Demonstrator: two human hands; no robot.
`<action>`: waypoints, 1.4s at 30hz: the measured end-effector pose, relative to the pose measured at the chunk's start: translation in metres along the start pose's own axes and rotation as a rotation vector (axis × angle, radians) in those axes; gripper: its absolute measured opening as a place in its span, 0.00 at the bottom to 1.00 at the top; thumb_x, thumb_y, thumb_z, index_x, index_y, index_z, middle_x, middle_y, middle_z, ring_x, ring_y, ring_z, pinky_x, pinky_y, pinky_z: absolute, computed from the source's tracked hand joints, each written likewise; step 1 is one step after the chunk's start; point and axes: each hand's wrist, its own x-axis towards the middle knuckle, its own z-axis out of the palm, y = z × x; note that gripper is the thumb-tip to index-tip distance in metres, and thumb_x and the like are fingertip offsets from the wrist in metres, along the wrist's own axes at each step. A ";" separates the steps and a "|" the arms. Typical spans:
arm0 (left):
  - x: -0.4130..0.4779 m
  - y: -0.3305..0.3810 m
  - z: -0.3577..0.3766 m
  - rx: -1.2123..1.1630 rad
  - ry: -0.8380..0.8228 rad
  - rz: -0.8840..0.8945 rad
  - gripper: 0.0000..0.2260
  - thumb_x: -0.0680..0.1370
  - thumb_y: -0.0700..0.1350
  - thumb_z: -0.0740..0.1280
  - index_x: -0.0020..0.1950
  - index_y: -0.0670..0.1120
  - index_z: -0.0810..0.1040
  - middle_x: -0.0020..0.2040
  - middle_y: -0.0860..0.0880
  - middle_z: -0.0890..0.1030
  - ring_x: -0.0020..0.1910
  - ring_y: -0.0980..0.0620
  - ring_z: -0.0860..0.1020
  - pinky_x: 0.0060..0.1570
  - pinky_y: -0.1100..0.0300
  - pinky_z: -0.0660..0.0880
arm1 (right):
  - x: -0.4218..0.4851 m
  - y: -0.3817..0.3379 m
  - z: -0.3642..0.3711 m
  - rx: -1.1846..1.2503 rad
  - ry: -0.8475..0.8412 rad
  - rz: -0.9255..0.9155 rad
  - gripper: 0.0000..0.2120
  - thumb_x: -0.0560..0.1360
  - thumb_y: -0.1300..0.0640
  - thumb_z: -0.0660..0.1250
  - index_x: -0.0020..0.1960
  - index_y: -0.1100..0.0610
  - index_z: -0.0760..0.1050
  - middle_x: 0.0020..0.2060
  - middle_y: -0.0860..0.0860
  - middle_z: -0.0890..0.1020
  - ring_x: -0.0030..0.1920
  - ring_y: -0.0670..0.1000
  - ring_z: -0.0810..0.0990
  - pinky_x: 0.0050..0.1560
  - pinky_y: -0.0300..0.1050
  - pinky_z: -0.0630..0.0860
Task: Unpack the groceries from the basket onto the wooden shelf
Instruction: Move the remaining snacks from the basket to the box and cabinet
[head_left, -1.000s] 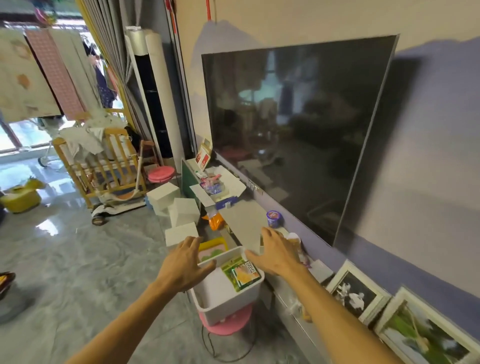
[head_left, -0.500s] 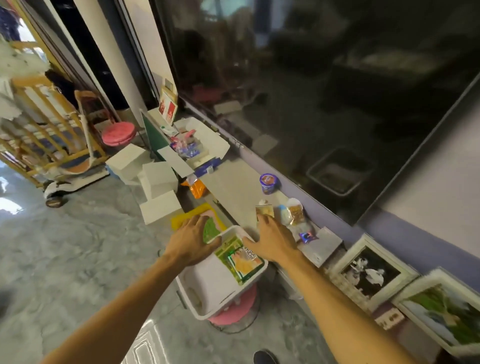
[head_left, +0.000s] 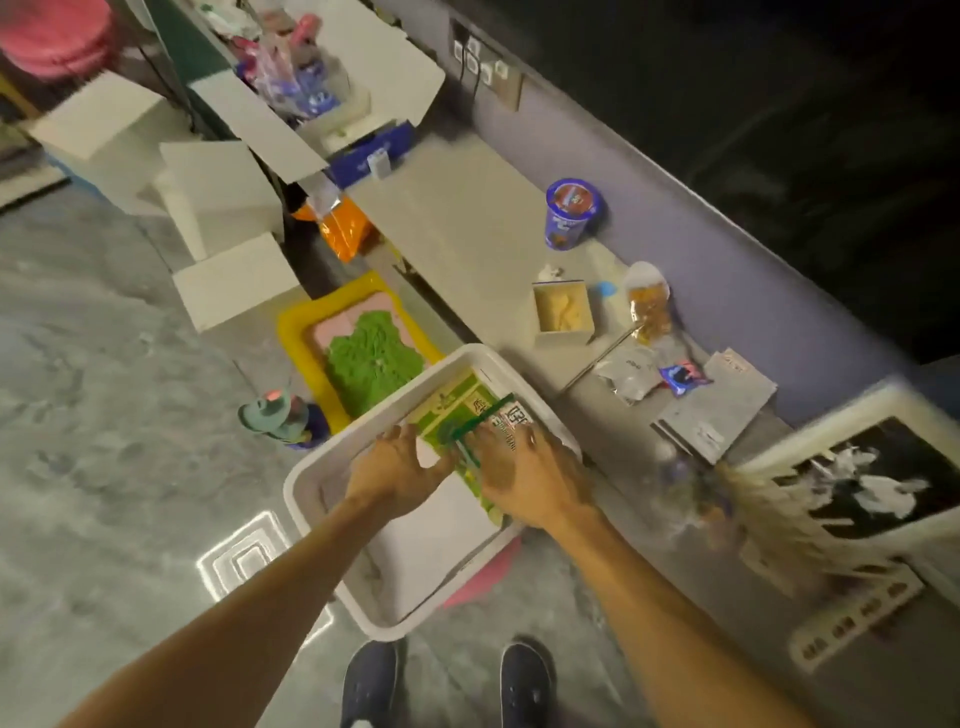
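A white plastic basket (head_left: 311, 499) stands on a pink stool (head_left: 483, 577) beside the low shelf (head_left: 457, 223). Inside it lies a green carton pack (head_left: 447, 405) with a green carry strap. My left hand (head_left: 397, 470) curls around the pack's left edge. My right hand (head_left: 524, 480) lies over its right side, fingers by the strap. On the shelf stand a blue cup (head_left: 569, 213), a beige box (head_left: 563, 312), a snack bag (head_left: 647, 306), a silver packet (head_left: 631, 374) and a small blue packet (head_left: 680, 376).
A yellow tray of green sand (head_left: 363, 338) and white foam blocks (head_left: 234, 280) lie on the floor left of the shelf. A framed picture (head_left: 857, 467), dried stems (head_left: 769, 514) and a power strip (head_left: 852, 618) sit at the right. A dark screen fills the wall above.
My view has tilted down and closer. Both hands have dropped from the basket's rim into the basket and now close on the green pack.
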 end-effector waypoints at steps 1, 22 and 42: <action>0.011 -0.005 0.020 -0.049 -0.031 -0.039 0.39 0.76 0.73 0.61 0.78 0.48 0.68 0.75 0.46 0.73 0.69 0.41 0.76 0.65 0.45 0.76 | 0.013 0.003 0.016 -0.012 0.019 0.001 0.47 0.67 0.23 0.66 0.74 0.54 0.67 0.69 0.56 0.76 0.66 0.61 0.78 0.62 0.57 0.79; 0.070 -0.006 0.103 -1.056 -0.092 -0.276 0.14 0.82 0.43 0.71 0.65 0.45 0.70 0.59 0.46 0.81 0.53 0.45 0.85 0.44 0.48 0.86 | 0.038 0.011 0.049 0.014 0.192 0.059 0.54 0.67 0.29 0.73 0.83 0.53 0.57 0.70 0.60 0.67 0.70 0.61 0.70 0.71 0.58 0.73; -0.112 0.109 -0.254 -0.477 0.248 0.439 0.12 0.82 0.50 0.71 0.63 0.61 0.74 0.59 0.55 0.84 0.53 0.53 0.86 0.51 0.45 0.85 | -0.140 -0.016 -0.293 0.046 0.505 0.079 0.59 0.67 0.22 0.69 0.84 0.51 0.47 0.77 0.57 0.64 0.75 0.60 0.68 0.72 0.58 0.72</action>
